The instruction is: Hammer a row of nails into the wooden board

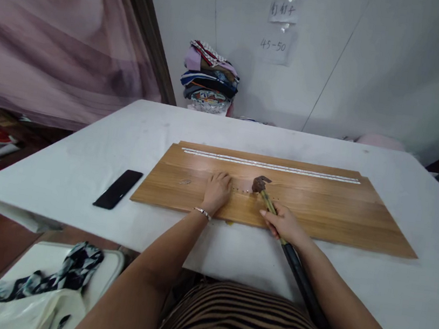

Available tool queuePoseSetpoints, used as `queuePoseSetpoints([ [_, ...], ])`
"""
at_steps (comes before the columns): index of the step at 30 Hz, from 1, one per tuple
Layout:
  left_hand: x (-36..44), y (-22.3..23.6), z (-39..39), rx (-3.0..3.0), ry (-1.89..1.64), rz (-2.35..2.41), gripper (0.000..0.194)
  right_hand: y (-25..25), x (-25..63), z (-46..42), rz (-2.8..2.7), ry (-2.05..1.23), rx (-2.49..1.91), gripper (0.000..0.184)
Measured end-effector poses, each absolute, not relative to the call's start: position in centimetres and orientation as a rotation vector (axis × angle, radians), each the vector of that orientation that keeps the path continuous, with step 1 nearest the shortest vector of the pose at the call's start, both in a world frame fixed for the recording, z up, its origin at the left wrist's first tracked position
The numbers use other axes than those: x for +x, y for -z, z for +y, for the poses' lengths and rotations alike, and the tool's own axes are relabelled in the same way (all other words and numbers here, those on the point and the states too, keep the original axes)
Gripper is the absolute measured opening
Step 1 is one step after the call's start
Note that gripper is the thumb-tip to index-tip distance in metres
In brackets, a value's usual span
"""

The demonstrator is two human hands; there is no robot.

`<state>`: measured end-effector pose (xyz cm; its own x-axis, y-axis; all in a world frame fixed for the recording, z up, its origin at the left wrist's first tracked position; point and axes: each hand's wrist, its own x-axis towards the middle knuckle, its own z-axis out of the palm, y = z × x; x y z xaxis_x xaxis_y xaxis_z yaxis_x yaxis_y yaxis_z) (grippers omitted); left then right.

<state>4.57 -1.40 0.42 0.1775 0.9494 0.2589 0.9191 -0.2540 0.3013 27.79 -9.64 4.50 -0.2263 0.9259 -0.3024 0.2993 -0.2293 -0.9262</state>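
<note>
My right hand [282,222] is wrapped round the upper handle of a claw hammer [296,270], close below its rusty head. That head is over the wooden board [331,213], beside a row of small nails [241,190] in its surface. Whether the head touches the board I cannot tell. My left hand [218,189] rests palm down on the board, left of the nail row, with its fingers stretched forward and nothing visible in them. A few loose nails [185,181] lie farther left on the board. Along the far side runs a white measuring strip [272,166].
The board lies on a table with a white cover [96,139]. A black phone [118,189] is left of the board. Folded clothes [211,79] are stacked behind the table. At lower left, a white stool [114,261] holds a patterned cloth [80,267].
</note>
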Motion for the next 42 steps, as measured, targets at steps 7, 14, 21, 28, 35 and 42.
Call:
queuePoseSetpoints([
  [7,4.56,-0.12,-1.21,2.344,-0.619,1.887,0.023,-4.26,27.81,-9.66,-1.469,-1.493,-1.478,0.031],
  [14,4.53,-0.15,-1.21,2.349,-0.619,1.881,0.023,-4.08,27.86,-9.62,-1.476,-1.470,-1.472,0.030],
  [21,4.48,-0.16,-1.24,2.343,-0.613,1.878,0.024,-4.34,27.76,-9.65,-1.465,-1.502,-1.481,0.031],
  [28,4.53,-0.48,-1.35,2.352,-0.617,1.871,0.024,-4.43,27.69,-9.68,-1.464,-1.486,-1.495,0.029],
  [35,4.52,-0.31,-1.31,2.343,-0.634,1.869,0.025,-4.62,27.62,-9.69,-1.448,-1.494,-1.488,0.025],
  [42,4.46,-0.04,-1.16,2.343,-0.623,1.868,0.024,-4.58,27.63,-9.70,-1.456,-1.507,-1.500,0.030],
])
